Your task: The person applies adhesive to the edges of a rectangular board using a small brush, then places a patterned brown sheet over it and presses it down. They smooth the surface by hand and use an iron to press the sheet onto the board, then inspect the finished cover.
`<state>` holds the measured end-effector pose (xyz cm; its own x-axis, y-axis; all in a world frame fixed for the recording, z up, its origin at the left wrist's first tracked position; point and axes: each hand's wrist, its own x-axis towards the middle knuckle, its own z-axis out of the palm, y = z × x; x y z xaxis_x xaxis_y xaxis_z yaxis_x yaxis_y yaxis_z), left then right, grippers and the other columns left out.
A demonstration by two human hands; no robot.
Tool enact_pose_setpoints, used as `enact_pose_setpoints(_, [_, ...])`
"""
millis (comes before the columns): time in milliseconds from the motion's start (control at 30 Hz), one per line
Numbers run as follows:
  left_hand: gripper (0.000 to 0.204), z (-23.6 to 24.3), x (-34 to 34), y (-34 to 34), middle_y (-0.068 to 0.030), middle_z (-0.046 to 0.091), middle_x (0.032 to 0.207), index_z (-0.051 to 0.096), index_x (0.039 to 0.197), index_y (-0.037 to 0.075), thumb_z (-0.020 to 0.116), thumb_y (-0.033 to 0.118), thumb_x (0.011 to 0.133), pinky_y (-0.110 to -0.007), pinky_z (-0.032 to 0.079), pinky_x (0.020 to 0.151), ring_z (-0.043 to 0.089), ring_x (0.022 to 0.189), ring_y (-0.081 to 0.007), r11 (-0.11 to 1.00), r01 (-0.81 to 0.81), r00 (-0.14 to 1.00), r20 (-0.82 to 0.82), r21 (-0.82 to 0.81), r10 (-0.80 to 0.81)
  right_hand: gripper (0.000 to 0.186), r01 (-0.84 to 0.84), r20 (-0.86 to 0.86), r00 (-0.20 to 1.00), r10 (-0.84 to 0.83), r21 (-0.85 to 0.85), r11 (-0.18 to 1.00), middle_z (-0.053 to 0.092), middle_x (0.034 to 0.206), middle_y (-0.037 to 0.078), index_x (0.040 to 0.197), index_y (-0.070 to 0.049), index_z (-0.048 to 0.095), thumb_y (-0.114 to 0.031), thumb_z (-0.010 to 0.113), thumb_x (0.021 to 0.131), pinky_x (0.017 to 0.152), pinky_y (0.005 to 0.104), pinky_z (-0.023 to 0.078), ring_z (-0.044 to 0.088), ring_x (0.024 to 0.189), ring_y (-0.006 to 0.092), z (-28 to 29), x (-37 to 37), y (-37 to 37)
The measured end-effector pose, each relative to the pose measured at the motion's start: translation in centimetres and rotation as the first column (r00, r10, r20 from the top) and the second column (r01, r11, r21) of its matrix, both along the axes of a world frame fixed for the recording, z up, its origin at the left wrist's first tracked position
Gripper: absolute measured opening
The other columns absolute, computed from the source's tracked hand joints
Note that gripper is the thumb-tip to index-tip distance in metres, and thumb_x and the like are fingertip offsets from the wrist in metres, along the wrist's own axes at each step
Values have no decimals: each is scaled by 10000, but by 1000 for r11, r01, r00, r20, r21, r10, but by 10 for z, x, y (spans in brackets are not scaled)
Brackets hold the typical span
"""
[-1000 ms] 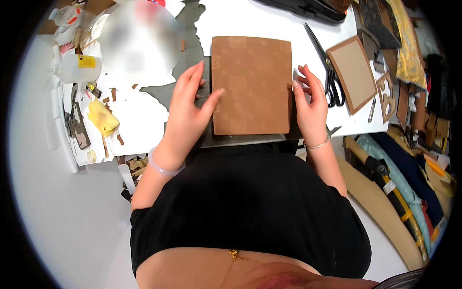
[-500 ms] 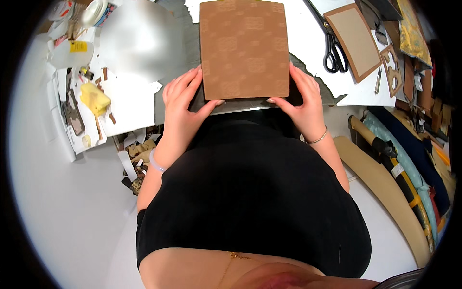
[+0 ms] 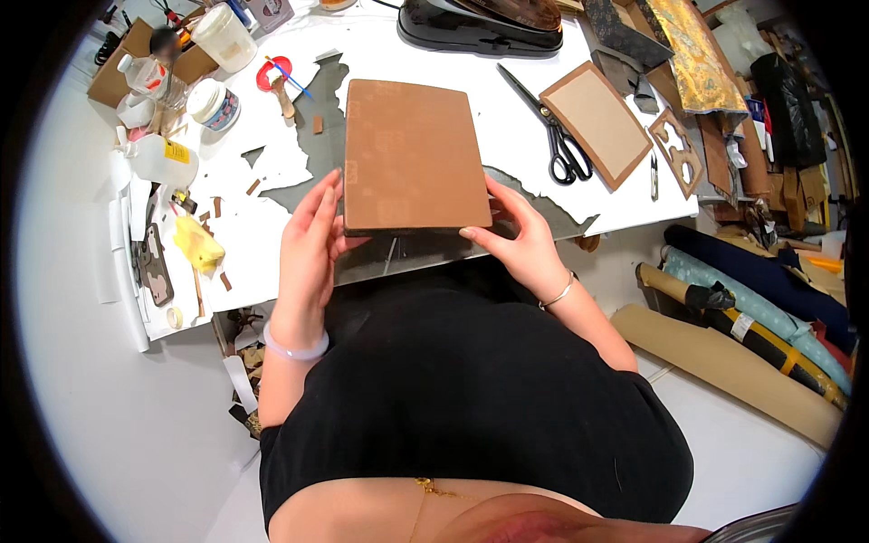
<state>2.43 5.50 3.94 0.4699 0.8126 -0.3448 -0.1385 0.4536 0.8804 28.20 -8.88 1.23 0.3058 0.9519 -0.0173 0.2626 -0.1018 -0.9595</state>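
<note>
A flat brown box-like piece [image 3: 416, 154] with a faint tone-on-tone pattern is between my two hands, tilted over the worktable. Its dark lower edge shows some thickness. My left hand [image 3: 310, 235] is at the lower left side, upper fingers along the edge and other fingertips reaching beneath the corner. At the lower right corner, my right hand [image 3: 518, 237] grips with the thumb on the front edge and fingers along the right side. The underside of the piece is hidden. Beneath it lies a dark grey ragged sheet [image 3: 328, 122].
Black scissors [image 3: 563, 149], a brown-bordered beige panel [image 3: 597, 125] and a brown cutout piece [image 3: 677, 154] lie right. Left are a yellow sponge [image 3: 197, 242], a phone case [image 3: 154, 262], a white jar [image 3: 214, 105] and a brush [image 3: 282, 95]. Material rolls [image 3: 733, 353] lean lower right.
The view has shifted, showing more of the table's far side. The brown piece has tilted and turned slightly. My left thumb has left the front edge, and that hand now lies along the side.
</note>
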Motion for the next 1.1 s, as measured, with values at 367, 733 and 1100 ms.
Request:
enact_pose_setpoints(367, [483,-31,2,32,-54,726,1226,552,1447,-18,657,236,1050,-224,541,834,710,1042,-94,996,81,987,-139,29,-76,827,-135,727,687,16,106,985,415,1618,262,1549,46,430,-447,735,958,1243,528,308,408,1500,403,1,-9,23])
enact_pose_setpoints(733, [482,-25,10,28,-81,730,1179,502,1425,-48,684,168,1034,-235,554,845,706,1029,-112,999,-20,999,29,-35,21,533,-777,534,617,579,295,556,504,1579,182,1453,-45,588,-208,729,965,1227,504,375,479,1464,362,0,-35,42])
enact_pose_setpoints(1100, [504,-32,9,30,-120,718,1218,474,1451,-70,661,148,1038,-264,559,901,704,1073,-148,1000,-25,1000,3,-19,25,416,-350,662,748,36,348,870,578,1466,163,1279,-137,721,-270,793,891,1113,499,452,548,1349,396,-15,-28,66])
